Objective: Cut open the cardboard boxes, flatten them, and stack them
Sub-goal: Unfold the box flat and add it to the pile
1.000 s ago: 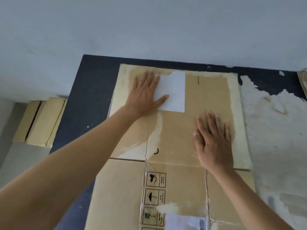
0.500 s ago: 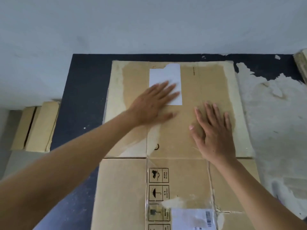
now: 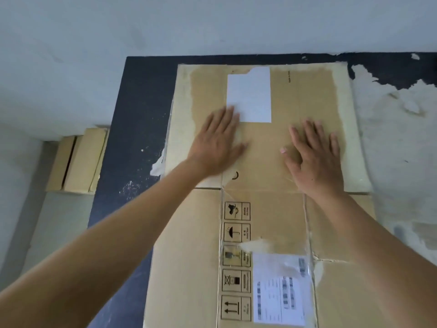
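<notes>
Head view: flattened cardboard box (image 3: pixel 272 209) lies flat on the dark tabletop (image 3: pixel 142 102), its far flap reaching almost to the wall (image 3: pixel 212 24); left hand (image 3: pixel 217 143) and right hand (image 3: pixel 314 159) both rest palm-down on that far flap, fingers straight and spread, grasping nothing, pressing the board; left fingertips sit just at the lower corner of a white label (image 3: pixel 249 95).

Progress, as judged: this box looks cut open and collapsed; the step in hand seems to be smoothing the flap down past its crease; whether other sheets lie beneath cannot be told, so stacking may remain.

Around: shipping label (image 3: pixel 281 292) and column of handling symbols (image 3: pixel 236 256) on the near panel; peeled pale patch (image 3: pixel 397 126) on the tabletop at right; more folded cardboard (image 3: pixel 78 162) on the floor at left, well apart, perhaps the stack or work waiting; no cutter in sight. Only the wall close behind the far edge limits room.
</notes>
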